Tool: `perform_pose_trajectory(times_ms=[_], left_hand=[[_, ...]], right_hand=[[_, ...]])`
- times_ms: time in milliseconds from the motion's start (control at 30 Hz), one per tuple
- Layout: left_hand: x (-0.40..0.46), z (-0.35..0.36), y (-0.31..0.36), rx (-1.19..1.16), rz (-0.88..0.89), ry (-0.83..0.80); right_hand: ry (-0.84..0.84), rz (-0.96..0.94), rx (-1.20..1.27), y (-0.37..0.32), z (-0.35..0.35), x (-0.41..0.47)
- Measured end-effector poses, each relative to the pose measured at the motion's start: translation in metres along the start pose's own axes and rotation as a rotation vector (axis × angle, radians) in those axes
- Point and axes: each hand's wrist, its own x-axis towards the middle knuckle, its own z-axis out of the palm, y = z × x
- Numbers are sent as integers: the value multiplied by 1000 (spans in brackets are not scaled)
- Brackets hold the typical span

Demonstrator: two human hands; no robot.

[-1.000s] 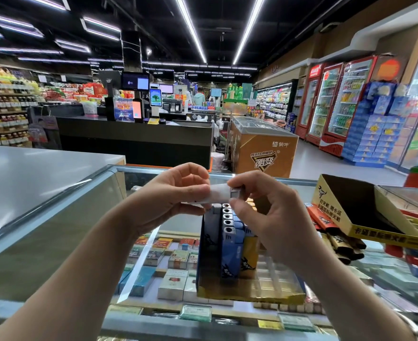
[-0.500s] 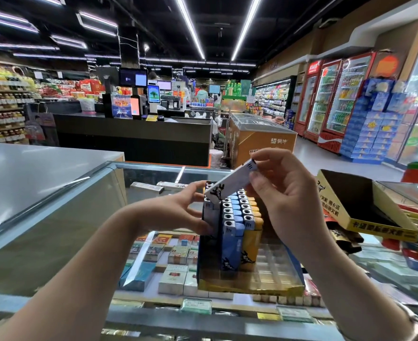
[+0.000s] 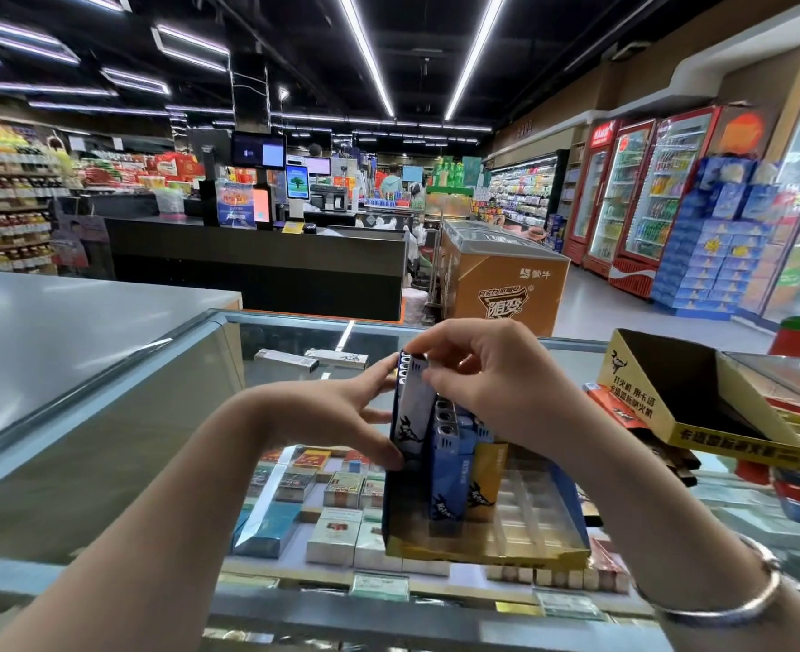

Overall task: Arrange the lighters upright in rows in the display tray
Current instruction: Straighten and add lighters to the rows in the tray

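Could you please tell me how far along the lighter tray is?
Done: blue and yellow lighters stand upright at the yellow cardboard display tray's left. In hand: right hand seats a white lighter; left hand steadies it. Left: clear slots on the right.

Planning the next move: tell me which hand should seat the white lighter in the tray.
Right. The right hand already pinches the white lighter by its top, above the tray. The left hand only steadies the left row.
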Motion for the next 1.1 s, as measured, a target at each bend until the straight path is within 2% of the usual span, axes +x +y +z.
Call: perform_pose_trajectory(times_ms=[133, 400, 633, 933, 1000, 1100], left_hand=[[1, 0, 0, 20, -14, 12], [2, -1, 0, 26, -23, 7], [3, -2, -2, 42, -34, 13], [4, -4, -5, -35, -22, 12], [5, -4, -7, -48, -1, 8], [6, -5, -9, -48, 46, -14]], right_hand=[[-138, -32, -141, -6, 1, 7], [-190, 41, -182, -11, 1, 16], [-226, -11, -269, -10, 2, 13], [-262, 27, -187, 16, -4, -3], [-215, 53, -103, 26, -9, -9], [-47, 104, -15, 38, -17, -13]])
